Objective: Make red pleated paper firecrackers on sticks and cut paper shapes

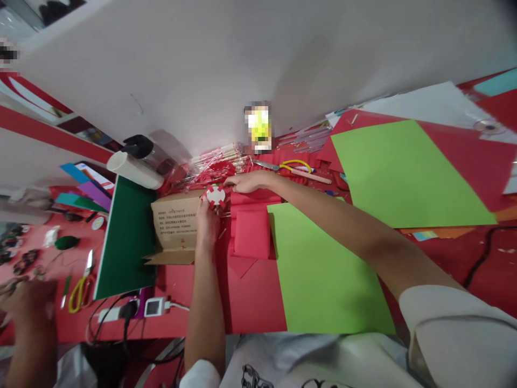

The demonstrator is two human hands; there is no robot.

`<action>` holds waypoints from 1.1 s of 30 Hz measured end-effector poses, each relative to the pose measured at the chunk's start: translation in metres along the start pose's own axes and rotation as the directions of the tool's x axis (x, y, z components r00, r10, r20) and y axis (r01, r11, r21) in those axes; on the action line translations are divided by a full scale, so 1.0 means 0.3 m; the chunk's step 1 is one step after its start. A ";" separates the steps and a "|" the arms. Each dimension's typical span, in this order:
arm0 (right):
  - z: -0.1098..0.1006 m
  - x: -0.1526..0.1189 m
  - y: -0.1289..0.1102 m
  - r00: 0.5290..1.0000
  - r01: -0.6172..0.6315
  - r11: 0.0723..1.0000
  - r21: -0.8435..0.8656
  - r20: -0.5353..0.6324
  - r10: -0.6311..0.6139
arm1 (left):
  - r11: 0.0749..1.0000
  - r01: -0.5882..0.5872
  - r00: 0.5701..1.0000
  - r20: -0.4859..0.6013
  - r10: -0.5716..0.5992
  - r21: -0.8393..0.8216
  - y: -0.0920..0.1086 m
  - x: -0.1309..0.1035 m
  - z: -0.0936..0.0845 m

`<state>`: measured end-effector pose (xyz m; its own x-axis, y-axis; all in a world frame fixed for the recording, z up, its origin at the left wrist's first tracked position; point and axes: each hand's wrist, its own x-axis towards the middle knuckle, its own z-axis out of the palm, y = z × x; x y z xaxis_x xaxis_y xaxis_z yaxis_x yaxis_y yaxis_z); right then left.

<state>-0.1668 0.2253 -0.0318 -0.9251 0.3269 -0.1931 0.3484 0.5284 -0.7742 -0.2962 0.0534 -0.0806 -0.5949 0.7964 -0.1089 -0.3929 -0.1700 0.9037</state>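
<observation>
My left hand point(208, 218) is closed on a white disc point(216, 196) with red pieces spaced around its rim. Just to the right and slightly above it, my right hand point(251, 182) reaches in with its fingers bent together. Whether anything small is between those fingertips is hidden. Below my right hand lie folded red paper strips point(252, 231), stacked on the red table. A cardboard box point(174, 226) with printed text stands open beside my left hand.
Bright green sheets point(331, 275) cover the right side. Yellow-handled scissors point(297, 166) and bundled sticks point(220, 159) lie along the wall. A green board point(127, 237) stands at left, near a power strip point(117, 312). Another person's hand point(30, 296) is at far left.
</observation>
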 end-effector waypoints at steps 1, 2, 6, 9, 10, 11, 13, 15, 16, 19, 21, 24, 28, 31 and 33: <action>0.001 0.002 0.000 1.000 0.003 1.000 -0.007 0.008 -0.003 | 1.000 0.008 1.000 0.007 -0.008 -0.002 0.001 0.001 0.000; 0.001 0.002 -0.001 1.000 0.006 1.000 -0.015 0.014 -0.006 | 1.000 0.015 1.000 0.013 -0.015 -0.003 0.001 0.001 0.000; -0.002 -0.007 -0.009 1.000 0.015 0.999 -0.048 0.022 -0.014 | 1.000 0.019 1.000 0.019 -0.019 -0.018 0.002 -0.004 0.001; -0.006 -0.015 -0.012 0.999 0.012 0.997 -0.077 0.032 -0.010 | 1.000 0.017 1.000 0.019 -0.017 -0.017 0.002 -0.006 0.002; -0.008 -0.016 -0.013 0.999 0.006 0.996 -0.090 0.035 -0.003 | 1.000 0.018 1.000 0.024 -0.017 -0.011 0.003 -0.006 0.002; -0.009 -0.018 -0.014 0.999 -0.002 0.994 -0.106 0.039 0.006 | 1.000 0.017 0.999 0.031 -0.017 -0.005 0.003 -0.006 0.002; -0.011 -0.020 -0.017 0.999 -0.015 0.991 -0.135 0.049 0.022 | 1.000 0.011 0.999 0.046 -0.011 0.004 0.004 -0.006 0.003; -0.013 -0.025 -0.023 0.998 -0.021 0.989 -0.147 0.058 0.030 | 1.000 -0.004 0.999 0.048 0.004 0.007 0.003 -0.006 0.005; -0.014 -0.028 -0.026 0.997 -0.021 0.989 -0.146 0.064 0.031 | 1.000 -0.014 0.999 0.038 0.014 0.007 0.002 -0.006 0.005; -0.019 -0.042 -0.037 0.997 -0.017 0.990 -0.137 0.076 0.027 | 0.999 -0.035 0.999 -0.013 0.035 0.031 -0.003 -0.008 0.007; -0.022 -0.051 -0.041 0.997 -0.001 0.991 -0.131 0.079 0.012 | 0.996 -0.042 0.999 -0.023 0.044 0.076 -0.007 -0.010 0.006; -0.023 -0.059 -0.041 0.996 0.020 0.994 -0.108 0.089 -0.010 | 0.985 -0.056 0.998 0.020 0.054 0.164 -0.014 -0.017 0.003; -0.022 -0.065 -0.036 0.996 -0.002 0.998 -0.065 0.089 0.008 | 0.961 -0.100 0.994 0.074 0.084 0.258 -0.016 -0.026 0.001; -0.022 -0.076 -0.035 0.995 -0.034 0.999 -0.024 0.094 0.036 | 0.952 -0.111 0.991 0.100 0.085 0.284 -0.011 -0.032 0.003; -0.024 -0.087 -0.037 0.994 -0.042 0.999 0.018 0.101 0.040 | 0.952 -0.101 0.990 0.122 0.068 0.289 -0.006 -0.038 0.006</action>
<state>-0.1456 0.2165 -0.0138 -0.9210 0.2672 -0.2836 0.3841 0.4999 -0.7762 -0.2874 0.0458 -0.0802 -0.5305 0.8477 0.0042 -0.1117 -0.0748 0.9909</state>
